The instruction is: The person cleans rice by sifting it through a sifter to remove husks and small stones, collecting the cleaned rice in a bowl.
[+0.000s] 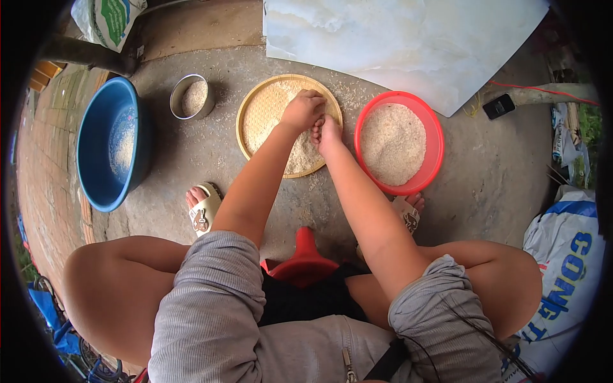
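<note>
Woven tray (pixel 240 127): lay on the floor (pixel 163 191), upper centre of the frame.
Pale grains (pixel 303 156): lay spread across the tray.
Left hand (pixel 304 111): hung over the tray's right part, curled at the fingers; could not tell whether clamped on grains.
Right hand (pixel 327 134): hung just below, likewise curled, grip equally unclear.
Red basin (pixel 435 156): stood just right of the tray, holding grains.
Blue basin (pixel 96 166): stood at frame left.
</note>
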